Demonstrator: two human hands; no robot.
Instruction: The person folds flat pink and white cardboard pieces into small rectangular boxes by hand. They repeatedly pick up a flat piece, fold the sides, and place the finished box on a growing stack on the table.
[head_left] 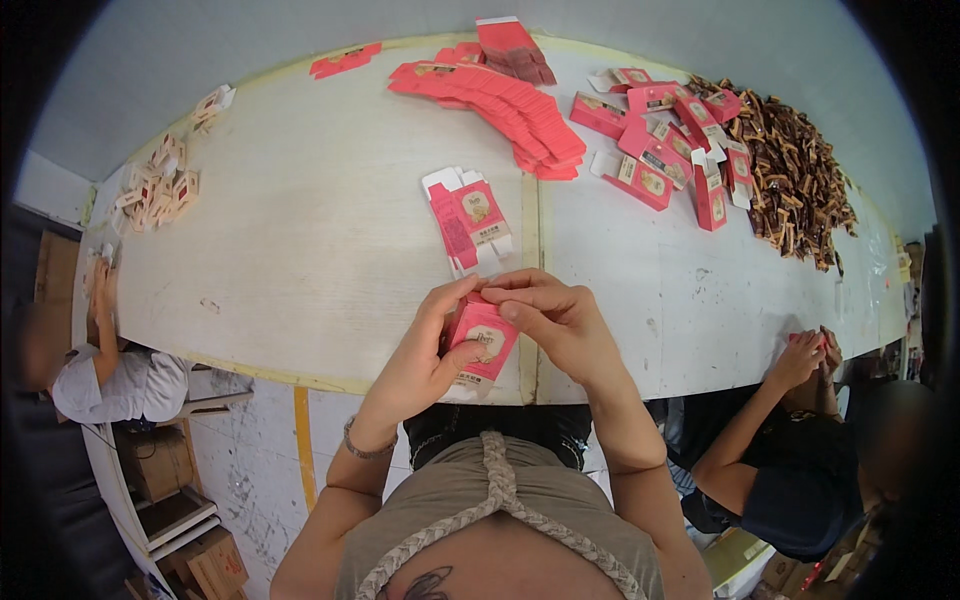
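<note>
Near the table's front edge, my left hand (422,352) is closed round a small pink box (487,340) with a pale label on its front. The left thumb lies across that front. Bent over the box's upper end, my right hand (562,318) has its thumb and fingers pinched at the top edge. The fingers hide part of that end, so I cannot tell how the flap sits. Just beyond my hands, a flat unfolded pink-and-white carton (470,220) lies on the table.
A fanned stack of flat pink cartons (500,105) lies at the back. Opened pink boxes (640,185) sit back right, beside a heap of brown wrapped pieces (790,165). Small pale boxes (160,185) lie far left. Co-workers' hands (812,352) work at both table ends.
</note>
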